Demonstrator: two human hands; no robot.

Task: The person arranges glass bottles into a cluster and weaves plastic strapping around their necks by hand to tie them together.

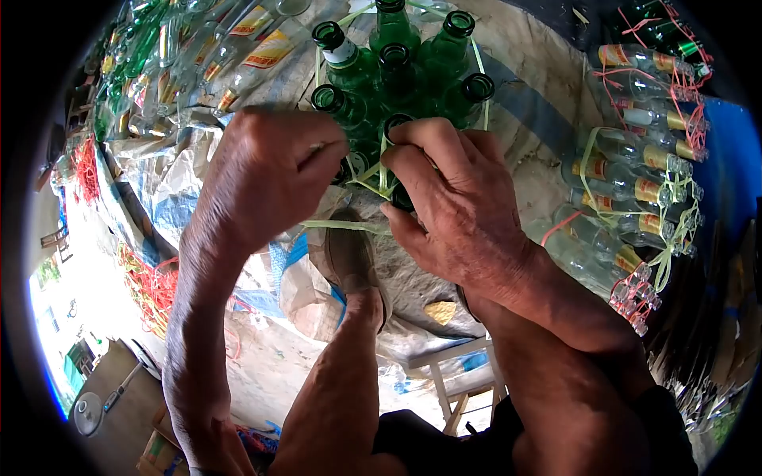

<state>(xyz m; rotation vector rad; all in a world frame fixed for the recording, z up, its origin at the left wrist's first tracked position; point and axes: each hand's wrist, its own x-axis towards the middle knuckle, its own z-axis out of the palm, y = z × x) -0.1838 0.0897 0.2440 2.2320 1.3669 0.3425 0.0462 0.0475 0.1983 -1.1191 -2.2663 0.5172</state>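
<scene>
A bundle of green glass bottles stands upright in front of me, necks up. Pale green plastic twine runs around the bundle and crosses at its near side. My left hand is closed in a fist at the bundle's near left, with twine leading to its fingers; its fingertips are mostly hidden. My right hand pinches the twine with curled fingers, next to the nearest bottle necks. A loose length of twine stretches across below both hands.
Clear labelled bottles lie tied with red and green twine at right. More loose bottles are piled at upper left. Red twine hangs at left. My shoe rests on the sheeting, near a wooden stool.
</scene>
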